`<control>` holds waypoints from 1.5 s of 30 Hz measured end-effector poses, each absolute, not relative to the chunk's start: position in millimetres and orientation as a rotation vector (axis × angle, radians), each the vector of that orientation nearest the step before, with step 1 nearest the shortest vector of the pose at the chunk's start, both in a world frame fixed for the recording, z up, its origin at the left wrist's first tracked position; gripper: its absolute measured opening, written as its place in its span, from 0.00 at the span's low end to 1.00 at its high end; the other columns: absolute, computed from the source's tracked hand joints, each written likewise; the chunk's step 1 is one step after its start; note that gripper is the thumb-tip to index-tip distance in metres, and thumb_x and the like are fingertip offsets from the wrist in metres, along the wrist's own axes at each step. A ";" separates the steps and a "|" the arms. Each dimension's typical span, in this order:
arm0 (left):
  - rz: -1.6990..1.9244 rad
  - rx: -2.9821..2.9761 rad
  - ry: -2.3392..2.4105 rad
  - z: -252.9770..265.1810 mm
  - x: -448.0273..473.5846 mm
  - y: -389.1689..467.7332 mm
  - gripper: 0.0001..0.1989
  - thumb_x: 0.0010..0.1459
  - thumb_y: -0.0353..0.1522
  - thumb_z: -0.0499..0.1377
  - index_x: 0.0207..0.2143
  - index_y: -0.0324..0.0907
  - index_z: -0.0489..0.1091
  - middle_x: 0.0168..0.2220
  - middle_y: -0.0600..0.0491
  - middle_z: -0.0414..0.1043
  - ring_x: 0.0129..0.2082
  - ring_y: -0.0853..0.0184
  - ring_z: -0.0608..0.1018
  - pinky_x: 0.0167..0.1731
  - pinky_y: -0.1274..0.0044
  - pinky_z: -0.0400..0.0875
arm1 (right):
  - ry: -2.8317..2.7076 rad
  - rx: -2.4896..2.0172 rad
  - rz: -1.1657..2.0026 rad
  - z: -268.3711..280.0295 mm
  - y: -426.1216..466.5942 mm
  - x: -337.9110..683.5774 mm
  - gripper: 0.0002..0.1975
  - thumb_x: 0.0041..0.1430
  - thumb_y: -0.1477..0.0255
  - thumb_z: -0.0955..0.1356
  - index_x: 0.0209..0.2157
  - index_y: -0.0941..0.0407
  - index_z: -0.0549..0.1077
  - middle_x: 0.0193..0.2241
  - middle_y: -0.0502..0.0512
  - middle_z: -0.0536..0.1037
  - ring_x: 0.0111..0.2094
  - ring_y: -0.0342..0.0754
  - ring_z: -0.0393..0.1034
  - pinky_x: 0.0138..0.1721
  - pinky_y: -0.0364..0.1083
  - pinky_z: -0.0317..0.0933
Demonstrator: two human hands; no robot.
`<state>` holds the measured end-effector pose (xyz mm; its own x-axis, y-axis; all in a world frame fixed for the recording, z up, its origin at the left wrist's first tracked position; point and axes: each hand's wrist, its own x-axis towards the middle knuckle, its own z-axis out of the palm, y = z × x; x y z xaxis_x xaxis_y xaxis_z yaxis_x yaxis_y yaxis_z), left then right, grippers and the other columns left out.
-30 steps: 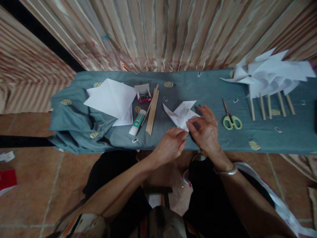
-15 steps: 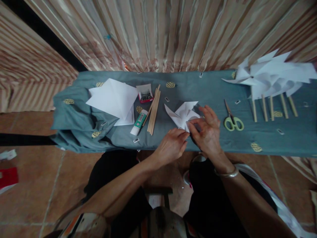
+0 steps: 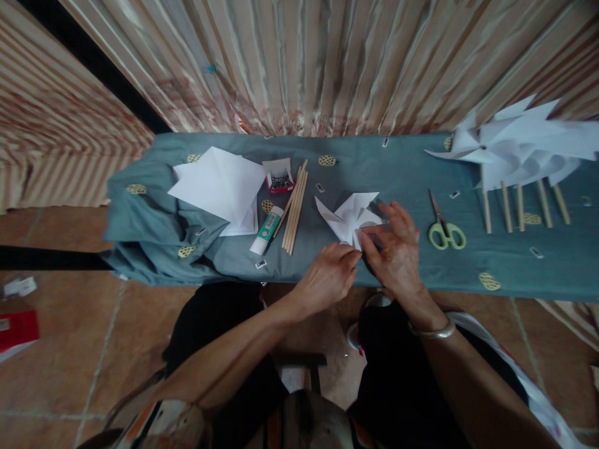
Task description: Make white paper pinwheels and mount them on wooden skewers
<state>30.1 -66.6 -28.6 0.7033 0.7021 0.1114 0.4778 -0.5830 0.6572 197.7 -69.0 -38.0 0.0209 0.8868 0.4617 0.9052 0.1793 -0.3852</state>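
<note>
A white paper pinwheel (image 3: 350,212) without a stick lies on the cloth in front of me, its blades folded toward the middle. My left hand (image 3: 330,274) is closed at its near edge, fingers pinching the lower blade. From the right, my right hand (image 3: 393,249) bends over the same pinwheel, thumb and index finger pressed on the paper near its lower right side, the other fingers raised. My fingertips partly cover the near blade. Green-handled scissors (image 3: 444,232) lie to the right of my right hand.
Wooden sticks (image 3: 296,212), a glue stick (image 3: 266,231), a small red-and-white box (image 3: 279,178) of dark bits and a stack of white paper (image 3: 219,187) lie to the left. Several finished pinwheels (image 3: 515,146) on sticks lie at the right. A striped curtain (image 3: 318,68) hangs behind.
The whole view has shifted slightly, so things appear a little farther right. Both hands stay at the pinwheel with almost the same grip.
</note>
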 end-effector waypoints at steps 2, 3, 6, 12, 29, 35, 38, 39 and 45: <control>0.482 2.306 0.900 -28.6 30.0 -66.7 0.11 0.62 0.27 0.52 0.47 0.37 0.67 0.48 0.44 0.71 0.49 0.59 0.72 0.53 0.65 0.69 | -1.844 -1.683 -0.028 -38.1 -69.0 197.8 0.10 0.63 0.66 0.65 0.32 0.55 0.75 0.57 0.60 0.71 0.63 0.59 0.57 0.59 0.61 0.54; 0.479 2.307 0.903 -28.4 30.0 -66.8 0.11 0.62 0.27 0.52 0.47 0.37 0.67 0.48 0.45 0.71 0.49 0.59 0.72 0.53 0.65 0.69 | -1.848 -1.679 -0.022 -38.3 -69.0 197.7 0.10 0.63 0.66 0.65 0.33 0.55 0.75 0.57 0.59 0.71 0.63 0.58 0.57 0.60 0.61 0.54; 0.469 2.305 0.909 -27.8 30.2 -66.7 0.11 0.62 0.27 0.51 0.46 0.39 0.67 0.48 0.46 0.71 0.49 0.60 0.72 0.53 0.65 0.69 | -1.854 -1.671 -0.015 -38.7 -68.8 197.4 0.10 0.63 0.66 0.64 0.34 0.54 0.76 0.58 0.59 0.70 0.63 0.59 0.57 0.60 0.62 0.54; 0.473 2.297 0.901 -27.5 30.4 -66.1 0.12 0.62 0.27 0.51 0.47 0.39 0.66 0.47 0.45 0.71 0.49 0.59 0.72 0.53 0.64 0.69 | -1.869 -1.664 -0.020 -36.4 -68.8 195.8 0.11 0.63 0.66 0.64 0.34 0.55 0.76 0.58 0.59 0.70 0.64 0.59 0.56 0.61 0.62 0.53; 0.459 2.295 0.897 -25.9 30.6 -65.8 0.11 0.62 0.26 0.51 0.46 0.37 0.67 0.48 0.43 0.71 0.49 0.58 0.72 0.52 0.63 0.69 | -2.032 -1.609 -0.007 -37.4 -69.8 199.3 0.17 0.62 0.75 0.62 0.49 0.51 0.74 0.66 0.56 0.58 0.68 0.62 0.45 0.60 0.65 0.52; 0.458 2.284 0.912 -26.5 31.0 -66.6 0.11 0.62 0.27 0.51 0.46 0.38 0.67 0.48 0.44 0.71 0.49 0.58 0.72 0.51 0.63 0.70 | -1.941 -1.616 -0.025 -35.6 -69.1 200.5 0.17 0.63 0.74 0.60 0.50 0.48 0.74 0.65 0.52 0.59 0.68 0.60 0.48 0.62 0.64 0.51; 0.473 2.287 0.911 -27.3 31.2 -66.9 0.12 0.63 0.27 0.51 0.47 0.38 0.66 0.48 0.44 0.70 0.49 0.59 0.72 0.52 0.63 0.70 | -1.892 -1.627 -0.024 -35.8 -68.7 200.1 0.15 0.63 0.72 0.62 0.47 0.48 0.74 0.64 0.53 0.62 0.67 0.59 0.49 0.62 0.63 0.52; 0.479 2.288 0.910 -27.4 31.2 -66.9 0.12 0.63 0.27 0.51 0.48 0.37 0.66 0.48 0.44 0.71 0.49 0.59 0.72 0.52 0.64 0.70 | -1.890 -1.626 -0.028 -36.3 -68.5 199.9 0.14 0.63 0.71 0.62 0.46 0.50 0.75 0.64 0.55 0.63 0.67 0.59 0.50 0.62 0.63 0.52; 0.499 2.279 0.903 -27.8 30.8 -66.6 0.15 0.62 0.26 0.51 0.51 0.39 0.64 0.52 0.44 0.70 0.50 0.59 0.72 0.52 0.63 0.69 | -1.911 -1.618 -0.002 -39.9 -68.3 200.0 0.12 0.64 0.70 0.63 0.45 0.53 0.75 0.63 0.58 0.63 0.67 0.60 0.50 0.62 0.63 0.51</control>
<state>30.8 -66.6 -27.8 0.6938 0.7115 0.1118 0.4735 -0.5675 0.6736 200.0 -68.3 -39.9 -0.0507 0.8889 0.4554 0.8899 0.2472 -0.3835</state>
